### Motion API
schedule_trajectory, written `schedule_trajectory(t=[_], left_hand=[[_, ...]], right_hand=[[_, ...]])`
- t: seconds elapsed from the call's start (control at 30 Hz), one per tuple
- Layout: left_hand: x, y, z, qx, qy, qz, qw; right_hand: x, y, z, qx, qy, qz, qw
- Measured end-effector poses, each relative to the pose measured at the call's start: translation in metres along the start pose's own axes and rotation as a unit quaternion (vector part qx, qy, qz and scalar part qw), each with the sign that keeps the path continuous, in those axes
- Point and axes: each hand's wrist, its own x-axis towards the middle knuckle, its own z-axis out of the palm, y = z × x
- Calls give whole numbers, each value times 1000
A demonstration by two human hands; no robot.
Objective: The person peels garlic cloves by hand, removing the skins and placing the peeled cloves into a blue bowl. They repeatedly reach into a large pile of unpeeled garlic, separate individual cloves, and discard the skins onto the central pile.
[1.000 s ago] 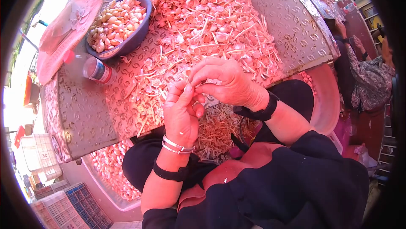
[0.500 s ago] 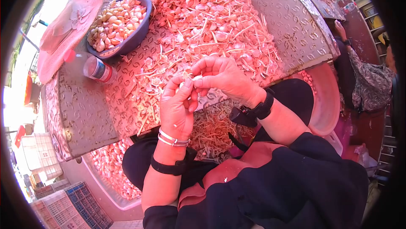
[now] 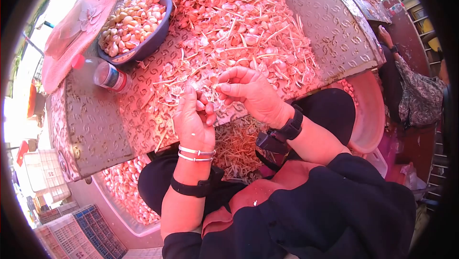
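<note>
My left hand (image 3: 195, 121) is closed, fingers curled toward the palm around what looks like a garlic clove, mostly hidden by them. Just to its right, my right hand (image 3: 256, 91) pinches a small pale scrap of garlic skin between thumb and forefinger. A small gap separates the two hands, which are above the table's near edge. Beyond them spreads a heap of garlic cloves, skins and dry stalks (image 3: 248, 34). Pale cloves (image 3: 131, 24) fill a blue bowl (image 3: 165, 24) at the upper left.
A straw hat (image 3: 67, 44) and a plastic bottle (image 3: 112, 77) lie left on the patterned metal table (image 3: 100, 134). Below stand a tub of cloves (image 3: 129, 192) and plastic crates (image 3: 71, 235). A round basin (image 3: 370, 115) stands at right, near another person's arm (image 3: 399, 58).
My hands were together at the fingertips over a clove and have now come apart. The left has drawn slightly left, its fingers curling in; the right keeps its pinch.
</note>
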Motion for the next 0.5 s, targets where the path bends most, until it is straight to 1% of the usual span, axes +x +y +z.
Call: schedule_trajectory(t=[0.03, 0.1, 0.2, 0.23, 0.27, 0.33, 0.37, 0.4, 0.43, 0.47, 0.5], left_hand=[[-3, -4, 5, 13, -12, -12, 1000], [-5, -11, 7, 22, -51, -22, 998], [-8, -13, 8, 34, -71, 2, 997], [-7, -11, 5, 26, -105, -11, 994], [-8, -11, 6, 25, -104, -12, 994], [-13, -9, 14, 35, -72, -32, 996], [-12, -10, 13, 35, -72, -33, 996], [-11, -12, 10, -28, -68, -62, 995], [-10, -15, 9, -90, -64, -93, 990], [-5, -15, 5, -90, -66, -94, 989], [-1, -11, 3, -94, -56, -77, 991]], right_hand=[[0, -1, 1, -1, 0, 0, 1000], [0, -1, 4, -78, -9, -51, 996], [0, -2, 4, -50, -35, -61, 996], [1, -2, 4, -50, -35, -60, 996], [1, -1, 2, -64, -40, -73, 994], [4, 5, 0, -78, -45, -86, 992], [7, 12, -2, -214, -10, -177, 961], [8, 13, 1, -343, 26, -263, 901], [5, 11, 5, -470, -10, -346, 812], [2, 8, 10, -472, -8, -346, 811], [-1, 5, 16, -464, -10, -379, 801]])
